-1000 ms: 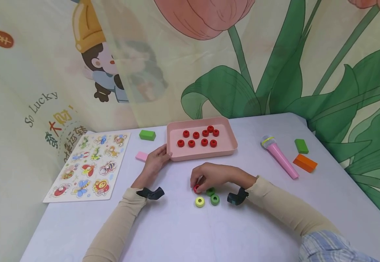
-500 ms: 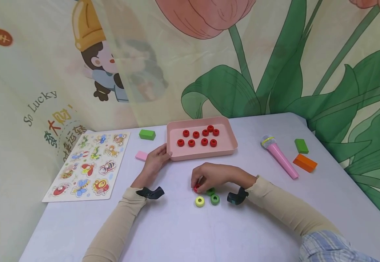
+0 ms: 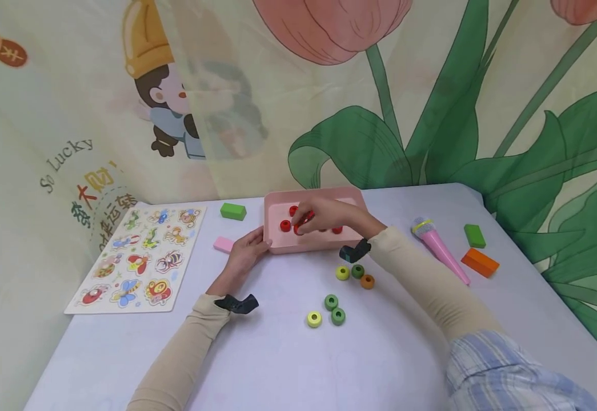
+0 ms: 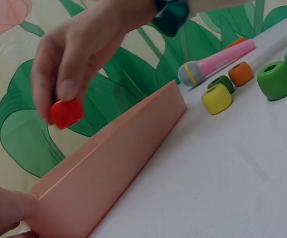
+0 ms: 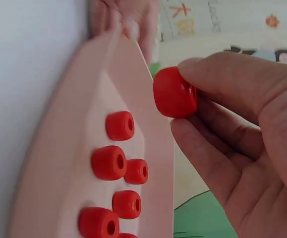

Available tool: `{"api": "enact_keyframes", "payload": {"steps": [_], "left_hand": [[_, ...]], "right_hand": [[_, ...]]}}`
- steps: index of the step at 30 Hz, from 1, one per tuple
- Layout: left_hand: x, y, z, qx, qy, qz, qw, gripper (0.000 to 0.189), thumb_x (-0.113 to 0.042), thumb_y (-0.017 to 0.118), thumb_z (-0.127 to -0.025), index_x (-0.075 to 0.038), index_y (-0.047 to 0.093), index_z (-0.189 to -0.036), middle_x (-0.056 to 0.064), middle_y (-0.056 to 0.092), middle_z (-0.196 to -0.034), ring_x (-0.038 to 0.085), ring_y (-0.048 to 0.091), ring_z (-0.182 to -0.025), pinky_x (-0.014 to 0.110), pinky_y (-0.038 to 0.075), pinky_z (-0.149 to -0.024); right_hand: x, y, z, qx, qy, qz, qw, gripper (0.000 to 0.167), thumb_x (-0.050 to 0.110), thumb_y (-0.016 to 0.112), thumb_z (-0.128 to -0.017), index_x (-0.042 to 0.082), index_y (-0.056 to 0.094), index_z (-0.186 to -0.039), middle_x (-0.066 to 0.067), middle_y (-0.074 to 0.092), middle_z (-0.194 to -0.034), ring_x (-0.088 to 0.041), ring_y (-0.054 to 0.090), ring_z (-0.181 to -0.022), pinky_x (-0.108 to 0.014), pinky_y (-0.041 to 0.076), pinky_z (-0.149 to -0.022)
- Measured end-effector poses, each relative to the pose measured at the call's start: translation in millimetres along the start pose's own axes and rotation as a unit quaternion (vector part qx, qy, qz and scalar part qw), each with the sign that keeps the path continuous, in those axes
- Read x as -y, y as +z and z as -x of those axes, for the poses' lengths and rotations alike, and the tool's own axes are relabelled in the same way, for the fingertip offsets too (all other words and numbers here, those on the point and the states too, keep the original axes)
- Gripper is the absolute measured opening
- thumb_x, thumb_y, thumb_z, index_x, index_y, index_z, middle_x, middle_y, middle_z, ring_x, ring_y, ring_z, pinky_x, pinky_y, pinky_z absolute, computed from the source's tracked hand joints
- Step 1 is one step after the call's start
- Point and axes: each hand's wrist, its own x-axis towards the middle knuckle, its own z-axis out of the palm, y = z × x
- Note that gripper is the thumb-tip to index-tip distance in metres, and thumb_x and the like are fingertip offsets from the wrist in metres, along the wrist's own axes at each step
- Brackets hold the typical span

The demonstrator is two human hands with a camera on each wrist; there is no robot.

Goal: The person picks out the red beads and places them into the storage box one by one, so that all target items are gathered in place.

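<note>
Over the shallow pink tray (image 3: 303, 248) my right hand (image 3: 325, 214) pinches a red bead (image 5: 174, 92) between thumb and fingers. In the left wrist view that bead hangs above the level of the tray's rim. Several more red beads (image 5: 108, 162) lie on the tray's floor, some of them hidden behind the right hand in the head view. My left hand (image 3: 247, 250) grips the tray's near left corner, its thumb (image 4: 14, 201) on the rim.
Nearer on the table are a yellow bead (image 3: 314, 319), two green beads (image 3: 337, 316), another yellow bead (image 3: 342, 273), a dark green bead (image 3: 357, 271) and an orange bead (image 3: 367, 281). A toy microphone (image 3: 442, 251) and blocks (image 3: 480, 262) lie right; a sticker board (image 3: 139, 260) lies left.
My right hand has lifted the red bead from the table and carried it forward over the tray. Beads that its arm covered now show. The left hand stays at the tray's corner.
</note>
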Motion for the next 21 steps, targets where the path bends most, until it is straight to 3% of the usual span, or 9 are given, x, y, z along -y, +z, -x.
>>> {"api": "enact_keyframes", "payload": {"steps": [6,14,21], "left_hand": [[1.5,-1.5,0.0,0.003,0.007,0.005,1.0,0.058,-0.006,0.061,-0.097,-0.005,0.038,-0.151,0.011,0.038,-0.153,0.02,0.041,-0.136,0.034,0.04,-0.108],[1.5,-3.3,-0.7,0.004,0.016,0.007,0.9998,0.057,-0.005,0.06,-0.097,-0.004,0.04,-0.15,0.012,0.04,-0.152,0.021,0.043,-0.135,0.034,0.041,-0.107],[2.1,-1.6,-1.0,0.003,0.018,0.003,0.9998,0.056,-0.004,0.062,-0.096,-0.004,0.043,-0.148,0.012,0.043,-0.15,0.022,0.045,-0.134,0.034,0.042,-0.106]], "right_hand": [[-11,-11,-35.0,-0.001,0.048,-0.033,0.9983,0.028,0.015,0.069,-0.093,0.006,0.07,-0.119,0.0,0.069,-0.104,-0.02,0.061,-0.099,-0.041,0.056,-0.087],[-24,-10,-78.0,-0.043,0.064,-0.022,0.9968,0.027,0.015,0.068,-0.093,0.003,0.071,-0.117,-0.003,0.069,-0.098,-0.02,0.06,-0.091,-0.031,0.052,-0.085],[-31,-2,-98.3,-0.046,0.112,-0.021,0.9924,0.024,0.017,0.068,-0.094,0.008,0.073,-0.116,-0.004,0.068,-0.098,-0.024,0.057,-0.091,-0.031,0.051,-0.08]]}}
